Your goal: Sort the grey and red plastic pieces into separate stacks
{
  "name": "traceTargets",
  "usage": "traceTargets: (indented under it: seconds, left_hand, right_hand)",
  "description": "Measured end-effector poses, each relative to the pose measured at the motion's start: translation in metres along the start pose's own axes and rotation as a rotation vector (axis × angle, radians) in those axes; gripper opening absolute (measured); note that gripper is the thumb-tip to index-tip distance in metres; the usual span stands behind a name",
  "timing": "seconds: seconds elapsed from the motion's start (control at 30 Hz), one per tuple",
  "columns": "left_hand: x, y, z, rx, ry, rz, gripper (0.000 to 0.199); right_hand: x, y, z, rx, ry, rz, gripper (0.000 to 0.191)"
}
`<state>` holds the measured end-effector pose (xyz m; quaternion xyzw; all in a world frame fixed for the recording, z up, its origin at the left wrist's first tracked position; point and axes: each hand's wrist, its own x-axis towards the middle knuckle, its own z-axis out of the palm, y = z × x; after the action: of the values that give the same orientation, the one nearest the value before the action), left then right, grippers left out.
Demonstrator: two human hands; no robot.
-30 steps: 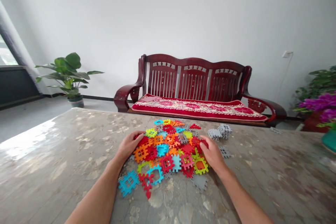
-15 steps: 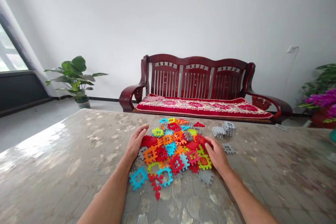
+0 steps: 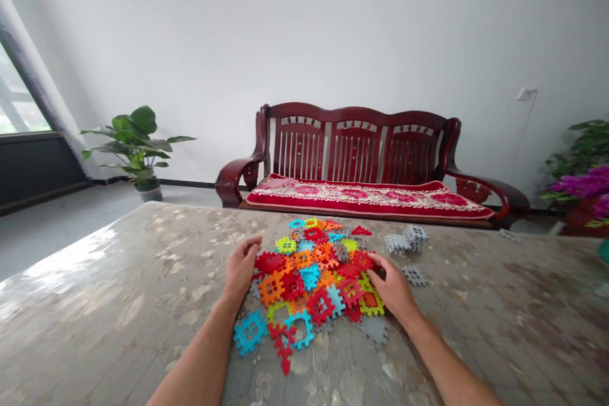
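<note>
A spread pile of flat, notched plastic pieces in red, orange, blue, green and grey [image 3: 310,276] lies on the patterned table [image 3: 143,304]. My left hand [image 3: 243,263] rests at the pile's left edge beside a red piece [image 3: 269,262], its fingers bent and a little apart, holding nothing. On the right side, my right hand [image 3: 387,279] has thumb and fingers apart against the edge of a red piece [image 3: 361,259], without a visible grip. A blue window-like piece [image 3: 250,332] and a red pointed piece [image 3: 284,347] lie at the near side.
Grey pieces are stacked [image 3: 407,240] right of the pile, with another grey piece [image 3: 415,275] nearer. Behind the table stands a dark red wooden bench [image 3: 354,146] with a patterned cushion. A potted plant [image 3: 143,143] is at left, purple flowers [image 3: 585,184] at right.
The view has tilted slightly upward, so the table sits lower. My left hand has shifted slightly left, its fingers more bent. My right hand's fingers have moved slightly left at the red piece.
</note>
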<state>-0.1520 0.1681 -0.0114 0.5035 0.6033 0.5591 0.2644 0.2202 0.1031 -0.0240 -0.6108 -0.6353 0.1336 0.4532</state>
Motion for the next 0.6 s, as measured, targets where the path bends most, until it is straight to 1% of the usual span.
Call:
traceTargets:
  seconds: [0.1,0.2,0.3,0.37,0.43,0.5,0.6]
  left_hand:
    - [0.0,0.006,-0.001,0.023,0.046,-0.042,0.038]
    - [-0.003,0.013,-0.002,0.058,0.065,-0.056,0.038]
    - [-0.004,0.016,-0.002,0.068,0.059,-0.04,0.041]
    - [-0.004,0.015,-0.002,0.061,0.037,0.003,0.043]
    - [-0.004,0.014,-0.001,0.071,-0.011,0.052,0.045]
    - [-0.003,0.015,0.0,0.104,-0.093,0.09,0.043]
    - [-0.004,0.02,0.001,0.148,-0.258,0.138,0.038]
  right_hand:
    - [-0.001,-0.004,-0.001,0.046,-0.013,-0.022,0.037]
    - [-0.003,-0.006,-0.001,0.072,0.01,-0.035,0.037]
    - [-0.002,-0.003,-0.001,0.118,0.047,0.016,0.039]
    - [-0.001,-0.001,-0.001,0.15,0.07,0.063,0.04]
    - [0.0,0.001,-0.001,0.177,0.078,0.094,0.041]
    - [0.001,0.003,-0.001,0.188,0.07,0.096,0.042]
    - [0.001,0.002,-0.002,0.127,0.073,0.031,0.037]
